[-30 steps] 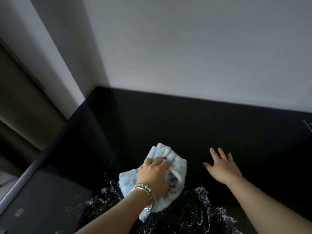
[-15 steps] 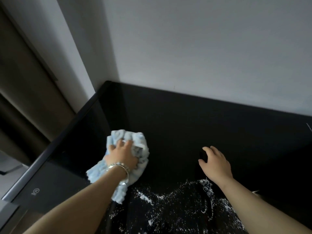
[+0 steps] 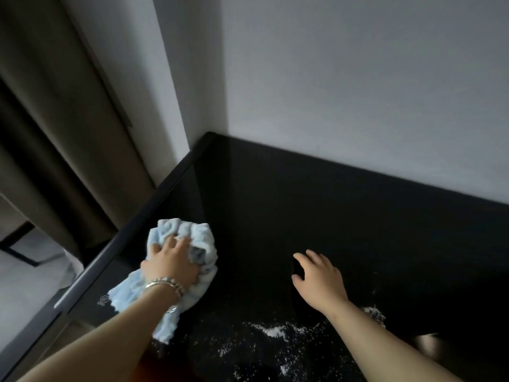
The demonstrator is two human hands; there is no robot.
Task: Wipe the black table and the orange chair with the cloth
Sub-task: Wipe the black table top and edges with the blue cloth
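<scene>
The black table fills the lower right, pushed against the white wall. A crumpled light-blue cloth lies on its left part, near the left edge. My left hand, with bracelets on the wrist, presses down on the cloth and grips it. My right hand rests on the tabletop to the right, fingers spread, holding nothing. White crumbs or powder lie scattered on the near part of the table between my forearms. The orange chair is out of view, except perhaps a dark reddish patch at the bottom edge.
A white wall rises right behind the table. Brown curtains hang at the left, beyond the table's left rim. A pale floor shows at the lower left.
My left hand has swept the cloth leftward, from the table's middle to its left edge. My right hand has stayed about where it was on the tabletop. The view has turned left.
</scene>
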